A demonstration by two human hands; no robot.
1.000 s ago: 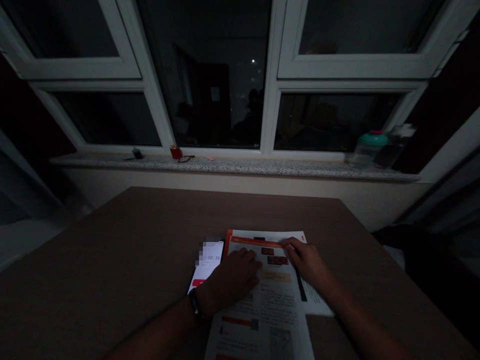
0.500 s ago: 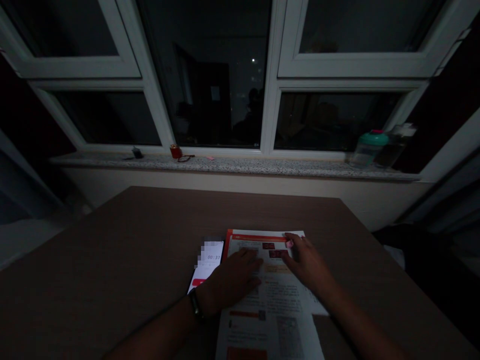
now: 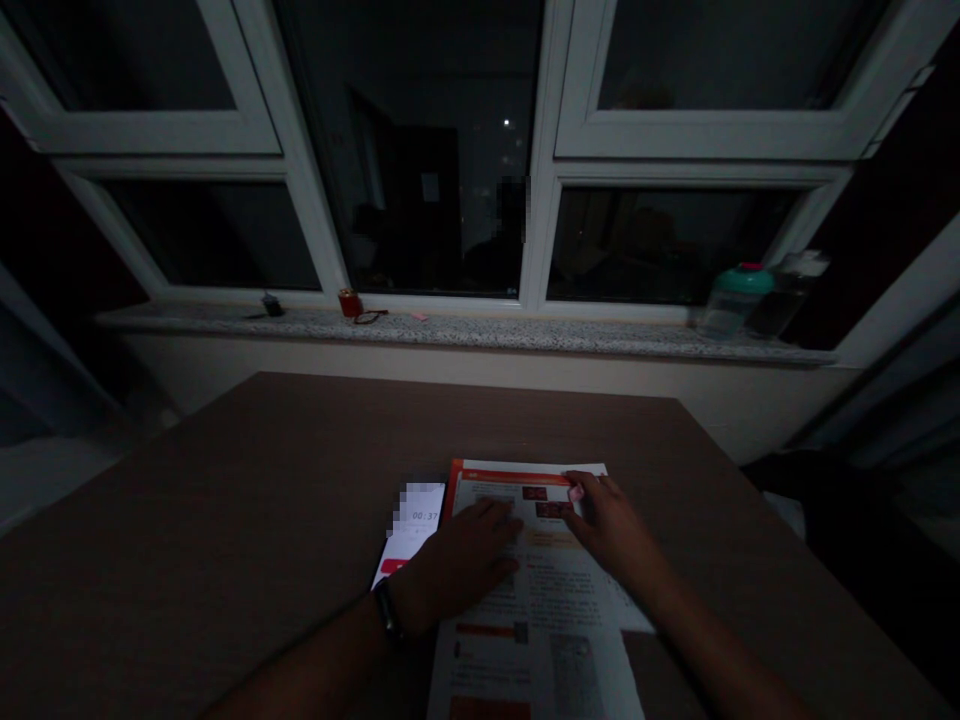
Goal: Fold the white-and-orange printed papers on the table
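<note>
A printed page of a book or booklet [image 3: 562, 590] with a red band along its top and left edges lies on the brown table. My left hand [image 3: 472, 550], with a dark band on its wrist, rests on the page's left half, fingers stretched out. My right hand [image 3: 611, 520] lies at the upper right of the page, its thumb and index finger apart. A small pink thing [image 3: 575, 493] shows in the gap between them; its kind is unclear. Left of the page, partly behind my left forearm, is a lit phone [image 3: 411, 525] showing 00:37.
Beyond the brown table [image 3: 330, 430] runs a speckled windowsill [image 3: 480, 330]. On it are a green-lidded bottle [image 3: 739, 300], another clear bottle [image 3: 787, 290], a small red jar [image 3: 349, 303] and a small dark bottle [image 3: 271, 304]. Another paper edge [image 3: 637, 615] shows beneath my right forearm.
The view has shifted very slightly. Both hands keep their places on the page, and the pink thing stays by the right fingers.
</note>
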